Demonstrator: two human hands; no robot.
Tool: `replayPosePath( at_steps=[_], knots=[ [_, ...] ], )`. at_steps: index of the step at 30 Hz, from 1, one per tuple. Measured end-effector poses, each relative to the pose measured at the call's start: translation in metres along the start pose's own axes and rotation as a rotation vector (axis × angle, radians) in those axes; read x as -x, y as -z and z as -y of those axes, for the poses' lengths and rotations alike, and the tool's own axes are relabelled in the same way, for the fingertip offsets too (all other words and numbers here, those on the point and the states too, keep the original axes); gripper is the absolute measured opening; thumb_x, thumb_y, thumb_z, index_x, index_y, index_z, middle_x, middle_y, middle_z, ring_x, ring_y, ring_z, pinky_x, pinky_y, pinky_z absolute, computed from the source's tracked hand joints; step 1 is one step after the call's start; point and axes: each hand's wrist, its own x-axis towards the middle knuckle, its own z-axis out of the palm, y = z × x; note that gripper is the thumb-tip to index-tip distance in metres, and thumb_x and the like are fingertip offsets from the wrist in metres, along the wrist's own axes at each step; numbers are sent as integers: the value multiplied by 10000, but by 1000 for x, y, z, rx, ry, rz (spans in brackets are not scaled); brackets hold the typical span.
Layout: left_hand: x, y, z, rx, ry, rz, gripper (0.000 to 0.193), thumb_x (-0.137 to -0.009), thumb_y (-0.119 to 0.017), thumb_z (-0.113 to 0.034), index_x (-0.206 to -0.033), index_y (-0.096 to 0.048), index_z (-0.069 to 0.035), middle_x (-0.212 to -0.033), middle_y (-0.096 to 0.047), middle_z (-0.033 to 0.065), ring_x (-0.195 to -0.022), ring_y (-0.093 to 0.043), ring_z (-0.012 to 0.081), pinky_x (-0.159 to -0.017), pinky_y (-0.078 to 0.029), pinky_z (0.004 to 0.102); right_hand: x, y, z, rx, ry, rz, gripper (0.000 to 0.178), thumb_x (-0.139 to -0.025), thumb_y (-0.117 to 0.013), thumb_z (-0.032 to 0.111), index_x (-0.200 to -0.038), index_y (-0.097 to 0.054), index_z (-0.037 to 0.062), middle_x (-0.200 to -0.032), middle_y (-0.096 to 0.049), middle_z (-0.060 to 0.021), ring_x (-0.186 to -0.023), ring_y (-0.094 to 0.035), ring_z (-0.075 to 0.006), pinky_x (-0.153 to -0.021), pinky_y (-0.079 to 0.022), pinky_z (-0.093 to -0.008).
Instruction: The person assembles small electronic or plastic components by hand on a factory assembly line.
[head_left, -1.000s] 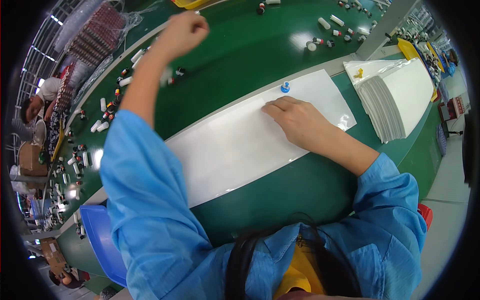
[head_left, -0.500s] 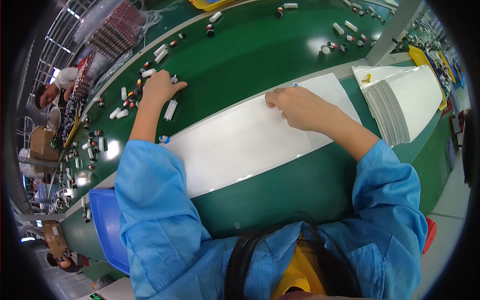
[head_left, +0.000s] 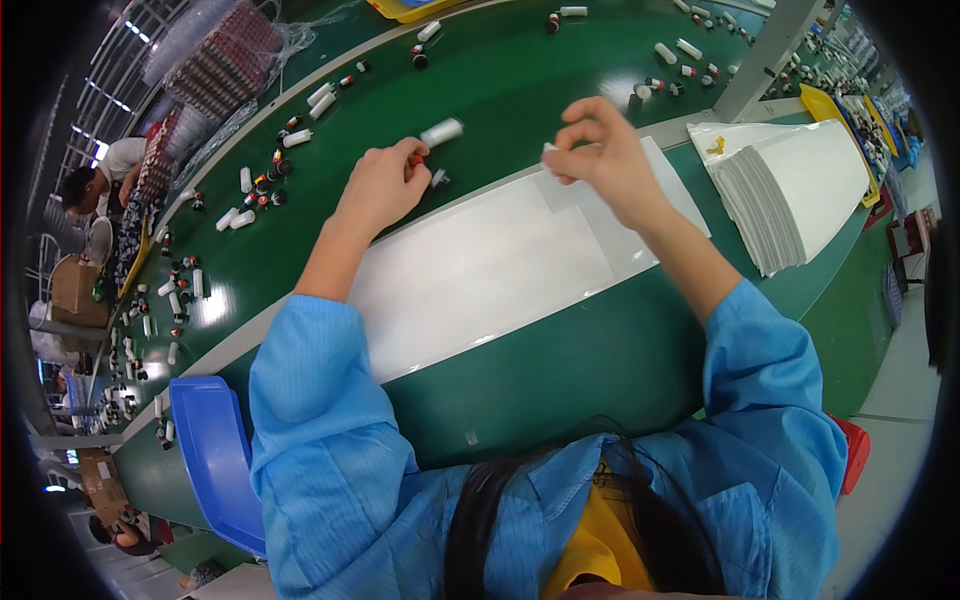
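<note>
My left hand [head_left: 385, 190] is closed at the fingertips around a small red part, over the green surface just beyond the white sheet. Against those fingers is a motion-blurred white cylinder [head_left: 442, 132]; a small dark-and-white piece [head_left: 440, 180] shows below them. Whether these pieces are joined, I cannot tell. My right hand [head_left: 608, 165] is raised above the sheet's far right part, thumb and forefinger pinching a small white piece [head_left: 549, 150] of unclear kind. Beneath both hands lies a long, flat white sheet [head_left: 470, 280] with shiny edges, overlapping layers showing at its right end.
A stack of white sheets [head_left: 770, 205] sits to the right. An empty blue tray [head_left: 212, 450] stands at left. Several white cylinders with dark and red pieces [head_left: 270, 185] lie scattered over the green surface [head_left: 500, 90]. A metal post [head_left: 762, 65] rises at far right; co-workers appear far left.
My left hand has moved right, with the white cylinder and red part now at its fingertips. My right hand has risen off the sheet, its fingers turned upward.
</note>
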Motion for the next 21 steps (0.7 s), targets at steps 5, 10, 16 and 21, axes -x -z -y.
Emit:
replayPosePath(
  at_steps=[5, 10, 16, 21],
  knots=[
    [-6, -6, -8, -87, -55, -200, 148, -831, -527, -138, -922, -584, -37, -755, -617, 153, -706, -605, 318, -642, -482, 398, -11, 4, -22, -5, -77, 64, 324, -693, -622, -33, -923, -400, 19, -683, -541, -43, -575, -569, -118, -516, -445, -233],
    [-23, -15, -23, -432, 87, -64, 183, -780, -587, -127, -926, -578, -18, -810, -615, 165, -742, -608, 332, -679, -488, 423, -7, 37, -14, 161, 28, 85, 274, -718, -596, -13, -908, -402, 27, -692, -543, -46, -583, -587, -139, -543, -454, -242],
    [-48, -28, -76, 10, 236, 93, 234, -807, -497, -114, -992, -548, 20, -815, -592, 162, -742, -607, 292, -679, -499, 339, -16, 69, -2, 34, 13, 110, 279, -726, -628, 29, -899, -409, 35, -736, -570, -69, -679, -618, -169, -613, -491, -261],
    [-71, -52, -80, 1293, 401, 265, 231, -854, -441, -141, -1020, -517, 1, -805, -551, 73, -750, -553, 187, -711, -440, 308, -51, 69, -19, -697, -208, 41, 271, -754, -615, 4, -912, -404, 69, -805, -590, -102, -778, -623, -205, -720, -512, -264]
  ],
)
